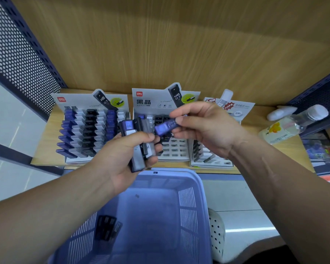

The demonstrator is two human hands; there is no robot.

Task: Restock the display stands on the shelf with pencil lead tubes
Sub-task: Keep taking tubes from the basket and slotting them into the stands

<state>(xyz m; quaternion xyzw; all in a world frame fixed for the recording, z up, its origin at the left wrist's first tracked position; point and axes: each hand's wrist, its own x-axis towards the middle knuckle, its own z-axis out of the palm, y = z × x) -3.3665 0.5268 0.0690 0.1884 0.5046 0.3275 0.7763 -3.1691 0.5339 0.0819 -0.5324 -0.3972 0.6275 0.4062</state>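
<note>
wooden shelf (265, 121), middle display stand (176, 152) part empty, just beyond both hands; right hand (204, 128), the nearer, pinches one blue lead tube (165, 127), long axis crosswise; left hand (118, 159) grips a bundle of spare tubes (138, 149).

A: Back wall?
B: Wood-grain panel (179, 44) behind the shelf (46, 145); same pale wood.
A: Sides?
B: Dark blue perforated metal panel (17, 54) on the left, second metal panel (320, 94) on the right.
A: Floor?
B: Pale tiles (234, 195), with a bright strip of reflected light (250, 229).
</note>
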